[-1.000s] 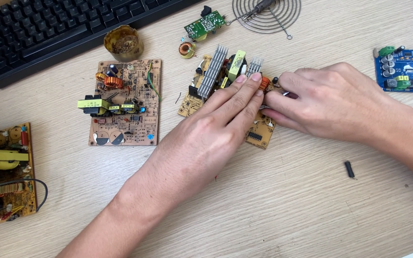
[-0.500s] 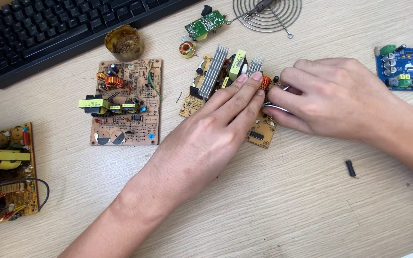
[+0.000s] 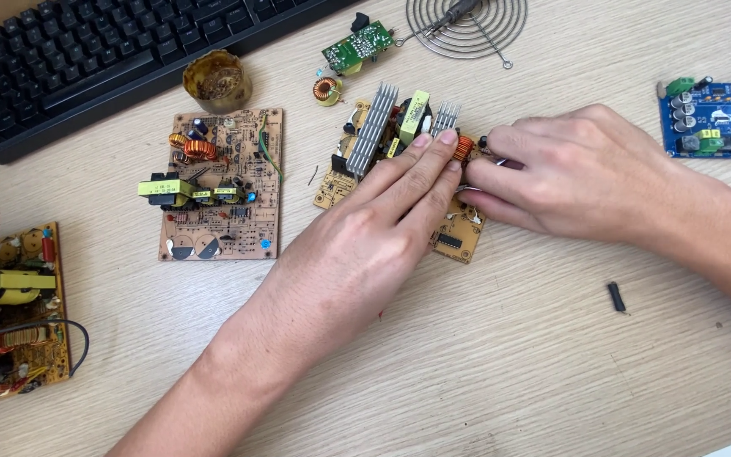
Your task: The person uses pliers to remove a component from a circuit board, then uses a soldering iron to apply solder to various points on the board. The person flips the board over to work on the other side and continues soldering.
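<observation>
Tan circuit board [image 3: 458, 233] pinned under left hand [image 3: 374, 245], right hand [image 3: 568, 173] touching.

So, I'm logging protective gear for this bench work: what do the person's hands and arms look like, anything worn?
Both are bare. The left hand and right hand show no gloves, rings or watch, and both forearms are uncovered as far as the frame shows, with no sleeves in view.

Five circuit boards lie on the desk [image 3: 509, 372]: a tan one under the hands [image 3: 458, 237], a tan one at centre left [image 3: 222, 211], a yellow one at the left edge [image 3: 23, 313], a small green one [image 3: 357, 46] and a blue one [image 3: 717, 118]. One black keyboard [image 3: 86, 59], one round wire grille [image 3: 467, 25], one loose copper coil [image 3: 327, 90], one amber pot [image 3: 217, 81], one small black part [image 3: 617, 296]. Two hands: left [image 3: 365, 245], right [image 3: 568, 173].
</observation>
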